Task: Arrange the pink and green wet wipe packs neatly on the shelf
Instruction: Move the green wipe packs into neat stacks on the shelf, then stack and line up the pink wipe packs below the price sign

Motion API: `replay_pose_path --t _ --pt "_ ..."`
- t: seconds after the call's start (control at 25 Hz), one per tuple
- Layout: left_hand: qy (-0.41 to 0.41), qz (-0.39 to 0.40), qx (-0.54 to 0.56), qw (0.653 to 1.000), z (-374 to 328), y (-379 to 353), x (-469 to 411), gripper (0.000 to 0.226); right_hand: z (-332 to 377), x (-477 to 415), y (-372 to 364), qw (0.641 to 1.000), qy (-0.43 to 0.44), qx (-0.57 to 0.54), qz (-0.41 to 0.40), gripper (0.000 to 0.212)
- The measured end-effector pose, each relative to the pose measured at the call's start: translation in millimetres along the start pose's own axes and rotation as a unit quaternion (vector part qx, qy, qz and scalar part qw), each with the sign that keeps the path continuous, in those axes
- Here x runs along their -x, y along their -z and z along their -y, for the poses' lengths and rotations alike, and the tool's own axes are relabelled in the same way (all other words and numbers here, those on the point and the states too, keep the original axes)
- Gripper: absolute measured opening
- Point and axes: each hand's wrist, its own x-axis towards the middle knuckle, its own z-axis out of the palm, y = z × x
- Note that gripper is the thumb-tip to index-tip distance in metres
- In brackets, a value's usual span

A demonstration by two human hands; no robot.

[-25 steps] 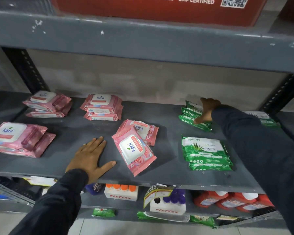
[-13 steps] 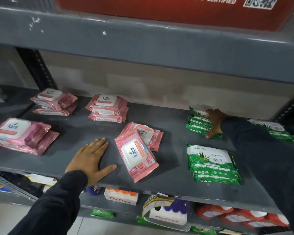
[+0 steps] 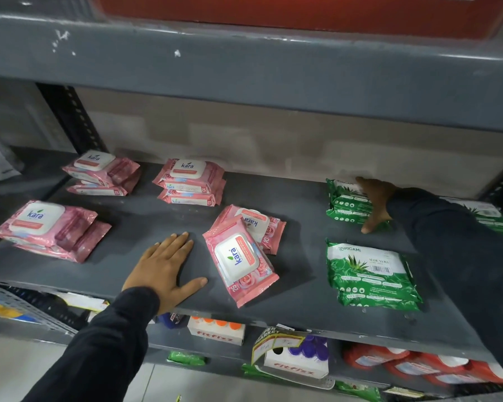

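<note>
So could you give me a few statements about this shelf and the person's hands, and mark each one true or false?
1. The left hand lies flat on the bare grey shelf, holding nothing. True.
2. The right hand rests on a pink pack. False: it is on the back stack of green Origami packs.
3. The front middle pink Kara pack sits askew, overlapping another pink pack behind it. True.
4. The front stack of green Origami packs stands upright on edge. False: it lies flat.
5. Every pink pack is right of the green ones. False: they lie to the left.
</note>
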Motion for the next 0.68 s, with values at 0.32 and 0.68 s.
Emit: replay_pose_path --t 0.32,0.68 --pt "-0.002 0.002 0.002 1.0 0.5 -1.7 -1.2 0.101 103.0 39.7 40.3 0.975 0.115 -0.163 -0.1 0.103" --pt "-0.006 0.018 0.022 1.0 -2.0 3.8 0.7 0.103 225.6 121.4 -16.3 0.975 0.179 -0.113 -0.062 0.079"
